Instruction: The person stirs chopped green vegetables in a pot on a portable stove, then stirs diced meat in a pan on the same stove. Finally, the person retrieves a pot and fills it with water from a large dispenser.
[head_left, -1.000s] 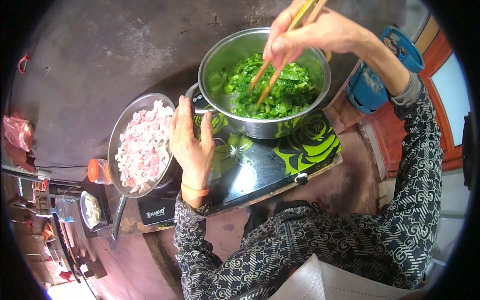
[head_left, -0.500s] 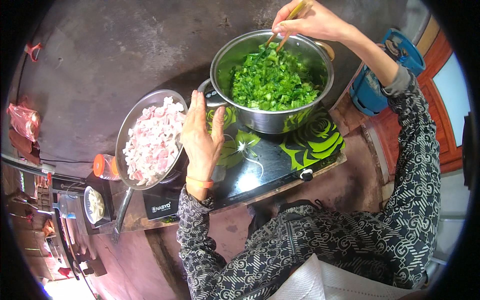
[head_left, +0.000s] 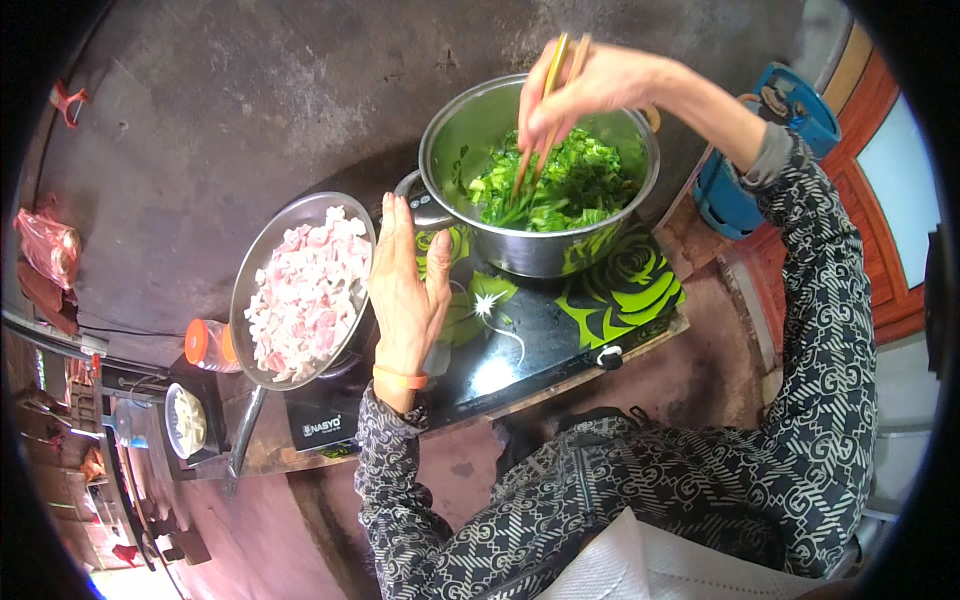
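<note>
R hand (head_left: 590,85) now farther over pot (head_left: 520,258)

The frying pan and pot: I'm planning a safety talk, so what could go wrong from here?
The frying pan's handle seems to jut past the front edge of the counter, so a bump might shift it. The left hand is beside the pan's rim and near the pot's handle; if hot, either could burn it. The right hand, with chopsticks in the pot, might flick greens over its rim.

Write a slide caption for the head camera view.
Right hand holds chopsticks in a pot of greens; left hand open beside a pan of meat.
</note>
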